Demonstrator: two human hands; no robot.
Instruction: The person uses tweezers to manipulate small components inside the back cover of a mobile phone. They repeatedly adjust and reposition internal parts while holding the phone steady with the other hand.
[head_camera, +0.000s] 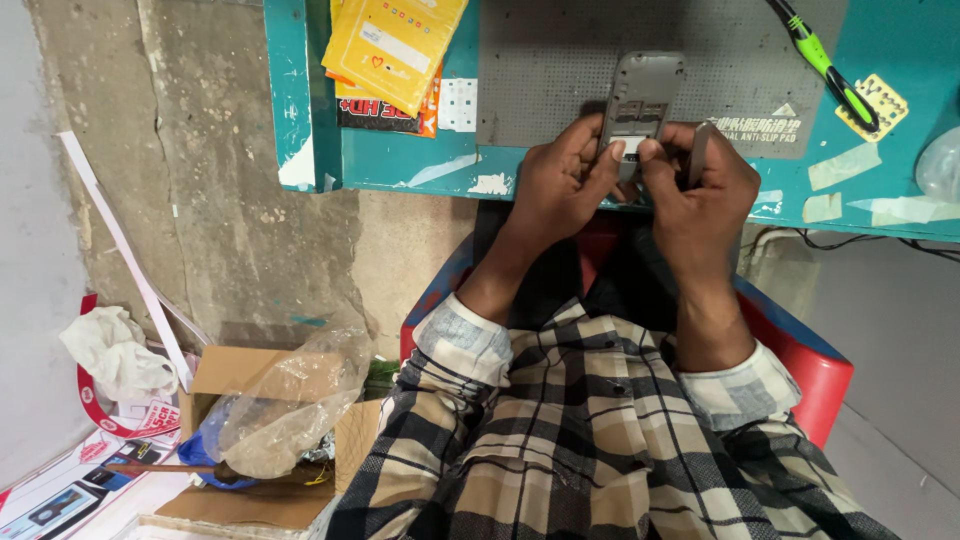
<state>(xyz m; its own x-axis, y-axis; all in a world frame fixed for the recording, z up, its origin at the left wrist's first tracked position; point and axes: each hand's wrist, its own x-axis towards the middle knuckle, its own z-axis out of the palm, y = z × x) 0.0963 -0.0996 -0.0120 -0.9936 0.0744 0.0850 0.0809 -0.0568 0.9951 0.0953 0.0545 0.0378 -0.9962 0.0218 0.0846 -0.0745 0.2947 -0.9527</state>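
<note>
A person in a plaid shirt works at the edge of a teal workbench (400, 160), both hands closed around one small grey phone (643, 95) with its back cover off. The phone lies face down on a grey, finely dotted anti-slip mat (545, 70), its lower end gripped between the hands at the bench's front edge. The left hand (560, 185) curls its fingers against the phone's left side, thumb pressing at the open back. The right hand (700, 190) grasps the phone's right side, its thumb meeting the left thumb, and also holds a slim grey flat piece (699, 152) upright between its fingers; what that piece is cannot be told.

On the bench lie a stack of glossy yellow and orange card packets (392, 45), one white card with a grid of small squares (459, 104), one green-and-black handled tool (825, 62) and one small yellow perforated plate (872, 103), with several strips of pale tape (840, 166) stuck to the painted surface. A clear plastic bag (942, 165) shows at the right edge.

Below, against a rough, stained concrete wall (200, 150), one open brown cardboard box (250, 375) holds a crumpled clear plastic bag (290, 405) and blue material beneath it. A bunched white cloth (115, 350) lies beside it. The person sits on a red and blue seat (800, 355).
</note>
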